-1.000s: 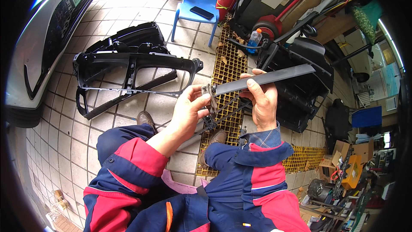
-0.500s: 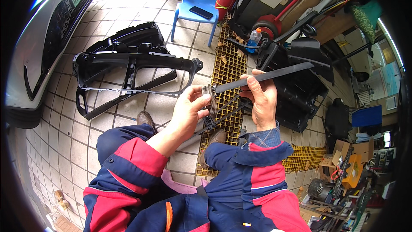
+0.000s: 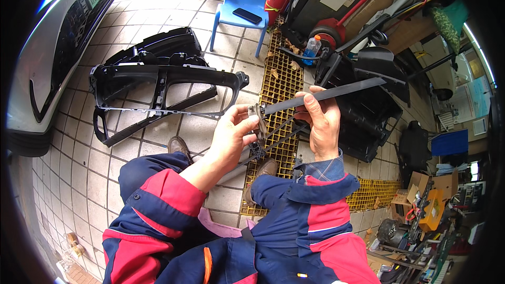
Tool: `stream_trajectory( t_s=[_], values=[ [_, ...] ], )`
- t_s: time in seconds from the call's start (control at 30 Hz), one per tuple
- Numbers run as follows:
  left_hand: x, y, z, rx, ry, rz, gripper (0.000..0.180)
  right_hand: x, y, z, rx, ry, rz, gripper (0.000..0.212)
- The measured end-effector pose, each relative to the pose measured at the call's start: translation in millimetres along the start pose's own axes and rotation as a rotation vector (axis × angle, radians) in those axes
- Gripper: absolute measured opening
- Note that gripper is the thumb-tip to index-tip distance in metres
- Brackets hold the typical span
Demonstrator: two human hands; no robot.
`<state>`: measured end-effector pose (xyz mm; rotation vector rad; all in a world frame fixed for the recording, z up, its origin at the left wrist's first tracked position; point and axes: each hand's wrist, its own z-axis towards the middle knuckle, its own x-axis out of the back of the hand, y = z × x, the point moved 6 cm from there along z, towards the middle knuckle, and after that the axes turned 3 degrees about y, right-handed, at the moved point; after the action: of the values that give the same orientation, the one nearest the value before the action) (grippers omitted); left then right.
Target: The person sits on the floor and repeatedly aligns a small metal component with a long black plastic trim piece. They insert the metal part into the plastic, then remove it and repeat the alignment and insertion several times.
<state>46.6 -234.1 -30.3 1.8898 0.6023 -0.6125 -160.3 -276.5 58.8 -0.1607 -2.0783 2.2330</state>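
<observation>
My left hand [image 3: 231, 131] pinches a small grey-brown end bracket [image 3: 255, 113] between thumb and fingers. From the bracket's upper end a long, flat, dark grey slat [image 3: 353, 88] runs out to the right and slightly upward. My right hand [image 3: 321, 121] is closed on this slat near its middle, thumb in front and fingers behind. Below it, thinner dark rods [image 3: 284, 135] slant away from a black latticed part [image 3: 258, 149] under my left fingers. How these join the bracket is partly hidden by my hand.
Black plastic frames [image 3: 158, 73] lie on the tiles ahead to the left, near a car's front [image 3: 58, 47]. A blue chair [image 3: 243, 16] holds a phone. Yellow floor grating [image 3: 284, 76] runs beneath my hands. Large black panels [image 3: 363, 126] lie to the right; boxes [image 3: 415, 194] stand beyond.
</observation>
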Motion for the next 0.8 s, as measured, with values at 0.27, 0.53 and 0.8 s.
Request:
stream_trajectory(
  t_s=[0.27,0.53,0.8],
  values=[
    [3.5,-1.4,2.0,0.005,0.019,0.022,0.041,-3.4,-3.1,-1.2,0.007,-0.029,0.049,0.050],
    [2.0,-0.5,0.9,0.011,0.012,0.029,0.039,-0.7,-0.6,0.3,0.020,0.010,-0.023,0.055],
    [1.3,0.1,1.3,0.014,-0.001,0.021,0.039,-1.1,-0.1,-0.2,0.008,0.004,-0.002,0.053]
  ],
)
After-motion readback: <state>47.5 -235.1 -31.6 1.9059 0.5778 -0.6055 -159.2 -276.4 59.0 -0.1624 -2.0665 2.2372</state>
